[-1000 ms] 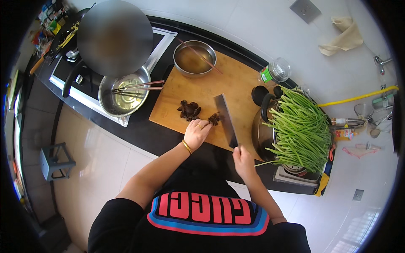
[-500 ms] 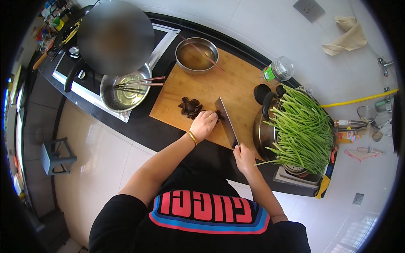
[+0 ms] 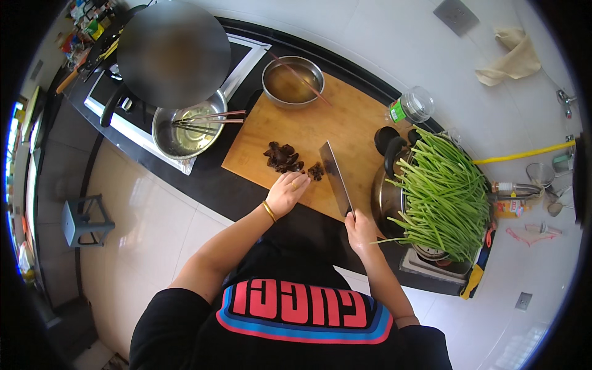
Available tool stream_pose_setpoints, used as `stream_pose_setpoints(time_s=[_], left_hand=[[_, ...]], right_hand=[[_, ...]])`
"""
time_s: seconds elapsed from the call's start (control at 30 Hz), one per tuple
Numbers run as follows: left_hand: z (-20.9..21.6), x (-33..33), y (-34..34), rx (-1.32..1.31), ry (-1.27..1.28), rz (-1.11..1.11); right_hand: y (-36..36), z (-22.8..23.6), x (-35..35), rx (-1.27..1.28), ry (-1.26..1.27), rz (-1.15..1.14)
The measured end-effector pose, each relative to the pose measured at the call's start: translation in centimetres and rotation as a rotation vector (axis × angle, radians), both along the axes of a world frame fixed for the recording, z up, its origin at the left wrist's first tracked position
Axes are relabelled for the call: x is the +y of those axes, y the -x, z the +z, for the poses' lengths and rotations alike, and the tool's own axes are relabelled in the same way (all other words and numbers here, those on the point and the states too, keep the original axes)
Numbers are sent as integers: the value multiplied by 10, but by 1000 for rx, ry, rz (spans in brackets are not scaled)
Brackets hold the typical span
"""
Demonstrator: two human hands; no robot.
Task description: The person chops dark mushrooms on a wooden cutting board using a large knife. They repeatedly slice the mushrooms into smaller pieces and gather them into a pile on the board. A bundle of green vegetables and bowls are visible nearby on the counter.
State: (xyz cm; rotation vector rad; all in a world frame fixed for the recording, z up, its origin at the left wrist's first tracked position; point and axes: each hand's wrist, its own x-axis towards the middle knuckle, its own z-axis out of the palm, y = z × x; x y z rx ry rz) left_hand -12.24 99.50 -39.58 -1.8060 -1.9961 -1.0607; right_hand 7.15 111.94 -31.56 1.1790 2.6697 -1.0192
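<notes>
Dark, frilly wood ear mushroom (image 3: 282, 156) lies in a loose heap on the wooden cutting board (image 3: 345, 111). My left hand (image 3: 288, 193), with a bracelet at its wrist, is bent over the heap's near edge, its fingers pressed together on a dark piece; the fingertips are partly hidden. Just right of those fingers sits a small pile of chopped bits (image 3: 316, 171). My right hand (image 3: 361, 230) grips the handle of a cleaver (image 3: 336, 176). Its broad blade stands on edge over the board, apart from the chopped bits.
A metal bowl of brownish liquid (image 3: 293, 97) with chopsticks across it stands at the board's far edge. Left is a steel pot (image 3: 185, 151) holding more chopsticks. Long green stalks (image 3: 444, 197) cover a large pot on the right, near a clear plastic jar (image 3: 414, 106). A stool (image 3: 87, 221) stands on the floor.
My left hand has drawn back leftward from the chopped bits to the heap, uncovering them. The cleaver has shifted slightly right, away from the bits, still in my right hand.
</notes>
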Motion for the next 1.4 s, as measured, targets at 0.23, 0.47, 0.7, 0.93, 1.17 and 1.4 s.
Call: stream_pose_setpoints(time_s=[0.23,0.47,0.7,0.93,1.17,1.4], left_hand=[[9,-25,2,-84,-42,153],[20,-32,22,-148,-91,363],[11,-23,3,-122,-41,114],[14,-2,0,37,19,50],[5,10,6,-24,178,3],[-5,4,-10,-120,44,80]], right_hand=[[-5,1,2,96,-35,-66],[4,-7,-17,102,10,-6],[19,-10,-23,206,28,5],[-8,-9,-9,156,202,-54],[-18,-17,-5,116,212,-70],[-5,-2,-14,76,23,115]])
